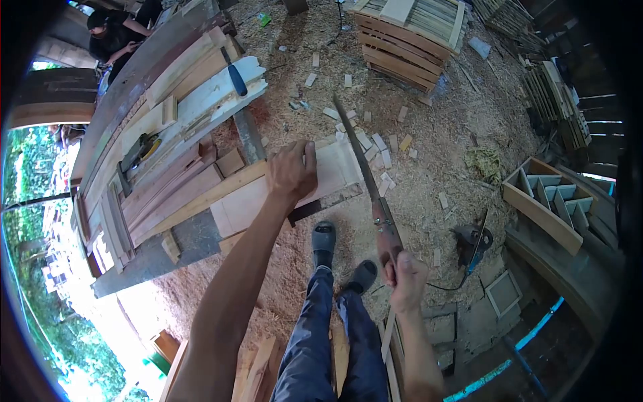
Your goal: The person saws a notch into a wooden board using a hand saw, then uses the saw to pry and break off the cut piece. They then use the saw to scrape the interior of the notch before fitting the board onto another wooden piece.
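My right hand (407, 283) is wrapped around the wooden handle of a handsaw (365, 164). The blade points away from me and runs along the right end of a pale wooden board (248, 204), overlapping its edge in this view. My left hand (292, 171) presses down on that board with its fingers curled over the far edge. The board lies across the end of a workbench, its right end sticking out above the floor. Small sawn wood blocks (379, 142) lie scattered on the floor beyond the blade.
A blue-handled chisel (236, 79) and a hand plane (140, 151) rest among planks on the bench. A slatted wooden crate (405, 47) stands ahead. To the right are a divided wooden box (542, 204) and a corded power tool (472, 241). Another person (115, 37) sits at far left.
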The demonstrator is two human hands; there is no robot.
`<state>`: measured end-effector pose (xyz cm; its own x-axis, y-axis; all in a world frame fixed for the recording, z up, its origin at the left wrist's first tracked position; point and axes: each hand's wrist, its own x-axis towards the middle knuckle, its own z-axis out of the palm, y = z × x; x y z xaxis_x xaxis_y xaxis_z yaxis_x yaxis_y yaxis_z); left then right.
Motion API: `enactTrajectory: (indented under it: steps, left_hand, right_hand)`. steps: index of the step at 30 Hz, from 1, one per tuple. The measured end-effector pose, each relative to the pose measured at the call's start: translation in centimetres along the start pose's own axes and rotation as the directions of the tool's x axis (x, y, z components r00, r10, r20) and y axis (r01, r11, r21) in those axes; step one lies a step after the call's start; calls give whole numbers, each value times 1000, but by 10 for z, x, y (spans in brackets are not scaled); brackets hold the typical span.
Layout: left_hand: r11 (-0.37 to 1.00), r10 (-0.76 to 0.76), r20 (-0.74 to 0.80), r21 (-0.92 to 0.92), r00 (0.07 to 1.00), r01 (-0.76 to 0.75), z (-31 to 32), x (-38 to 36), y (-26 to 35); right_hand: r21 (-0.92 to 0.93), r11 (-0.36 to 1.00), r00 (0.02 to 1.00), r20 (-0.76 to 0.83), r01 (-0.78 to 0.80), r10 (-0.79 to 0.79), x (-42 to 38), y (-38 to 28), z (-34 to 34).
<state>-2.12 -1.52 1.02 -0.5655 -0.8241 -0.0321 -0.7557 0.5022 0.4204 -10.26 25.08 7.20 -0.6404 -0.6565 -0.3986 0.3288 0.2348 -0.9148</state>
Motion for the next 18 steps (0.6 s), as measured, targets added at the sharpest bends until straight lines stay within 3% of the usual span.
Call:
enactTrajectory:
  steps: [4,6,9,12,16,18]
  left_hand:
    - [999,14,-31,-37,999,-15,4,-1,-3]
    - [991,125,-56,58,991,-122,2,-2,-3]
    - [992,115,46,42,992,-117,-2,-3,-4]
    - [987,158,20,37,987,-158,0,-1,-5]
    - [990,116,58,71,992,-120,-1,-1,-3]
    - [991,118,32,57,993,-119,2,-2,-5]
  right_hand:
    - [73,997,999,38,11,-14,10,28,3]
    - [-60,995,995,72,78,-73,15,36,3]
    - [-190,974,990,87,124,-109,16,36,8]
    - [-242,962,989,114,123,-98,13,33,5]
    - [-182,975,987,112,131,-112,13,35,6]
    - [-171,983,985,170,63,-34,29,30,14]
